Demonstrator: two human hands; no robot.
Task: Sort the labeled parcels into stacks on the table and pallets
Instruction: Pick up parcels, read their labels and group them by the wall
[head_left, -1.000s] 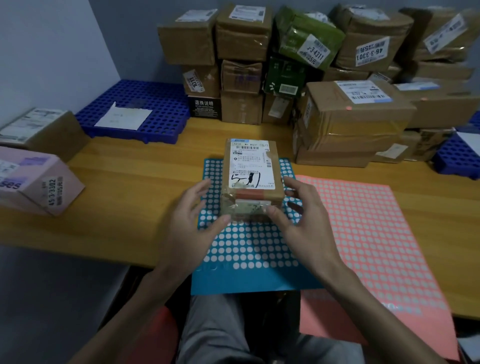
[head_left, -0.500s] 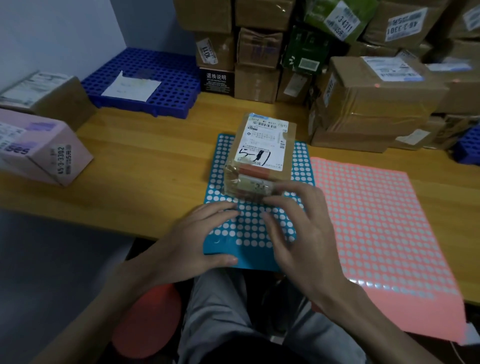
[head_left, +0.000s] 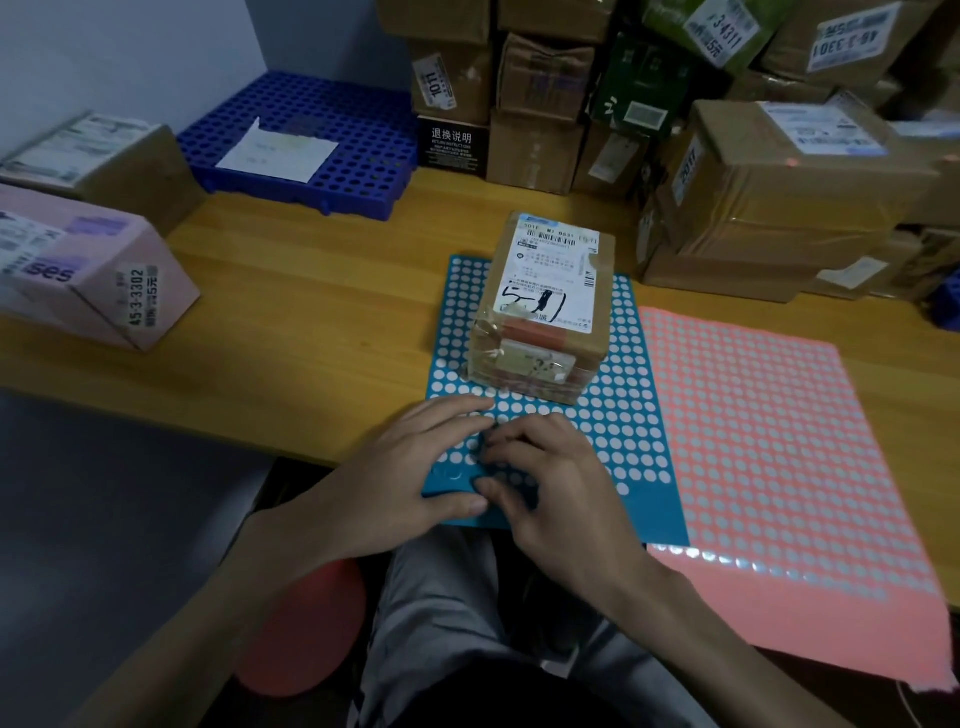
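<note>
Resting beyond both hands (head_left: 498, 478): parcel (head_left: 540, 312)

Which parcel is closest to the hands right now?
The taped brown parcel standing on the blue dotted sheet, directly beyond both hands; every other parcel sits farther off.

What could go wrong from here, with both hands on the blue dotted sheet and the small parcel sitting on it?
1. Both hands, left and right, press the near edge of the blue sheet, which overhangs the table. Tugging it could drag or tip the small parcel.
2. The pink sheet also overhangs and could slide off.
3. The parcel stack behind looks uneven; a bump might topple it.
</note>
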